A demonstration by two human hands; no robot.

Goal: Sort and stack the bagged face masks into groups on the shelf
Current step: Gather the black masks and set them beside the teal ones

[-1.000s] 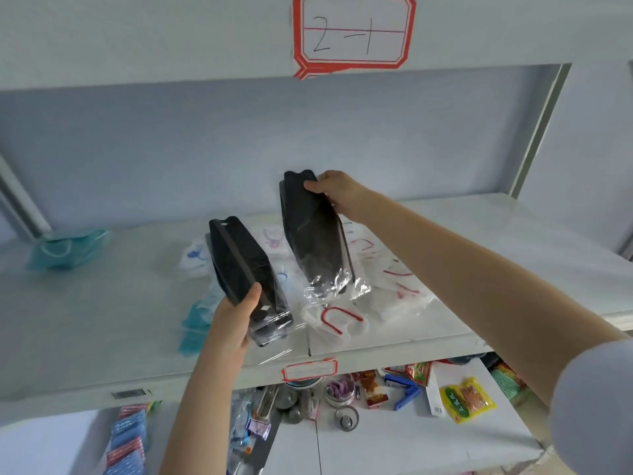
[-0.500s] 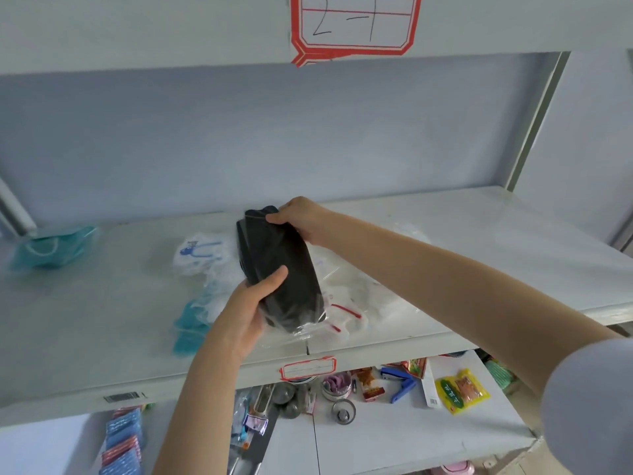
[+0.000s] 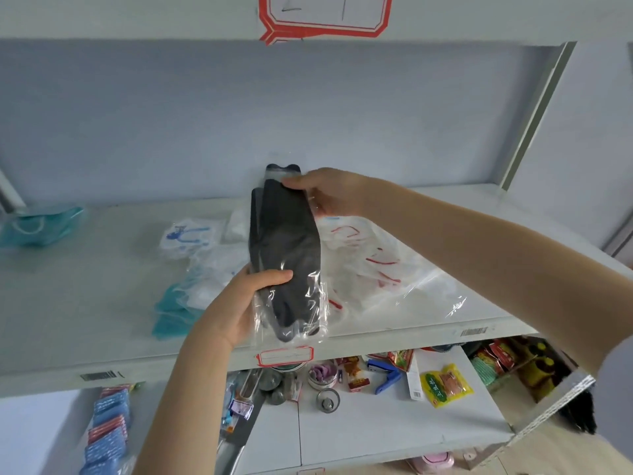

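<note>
Black bagged masks (image 3: 286, 255) held upright above shelf (image 3: 85, 303) front edge.
My left hand (image 3: 236, 303) fingers clamp the lower end; right hand (image 3: 329, 193) fingers pinch the top.

Bare forearms, pale short sleeve (image 3: 616, 382) at right

No text could be read with confidence. Above the right hand (image 3: 334, 193), a red-bordered label (image 3: 325, 15) on the upper shelf edge showed only cut-off handwritten strokes. Just below the left hand (image 3: 236, 303), a small red-bordered tag (image 3: 285, 356) looked blank, and barcode stickers (image 3: 99, 376) on the shelf edge were too blurred
</note>
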